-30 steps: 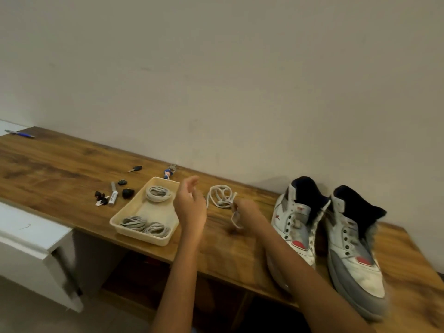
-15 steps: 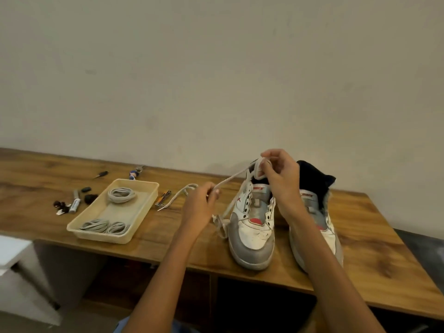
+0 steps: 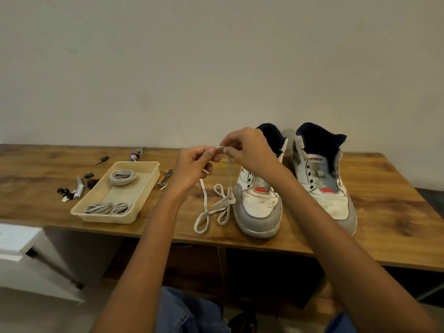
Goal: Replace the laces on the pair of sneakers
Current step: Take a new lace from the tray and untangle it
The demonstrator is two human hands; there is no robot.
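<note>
Two white and grey high-top sneakers stand side by side on the wooden table, toes towards me: the left sneaker and the right sneaker, both with bare eyelets. A white lace hangs from my fingers and lies looped on the table left of the left sneaker. My left hand and my right hand meet above the table, and both pinch the upper end of that lace. Part of the left sneaker's collar is hidden behind my right hand.
A cream tray left of my hands holds three coiled grey laces. Further left lie a marker, small black pieces and a small screwdriver. A metal tool lies beside the tray. A white cabinet stands below left.
My hands came together over the table and now pinch the lace's end between them. The lace, stretched between my hands before, now hangs down in loops. The view has shifted right.
</note>
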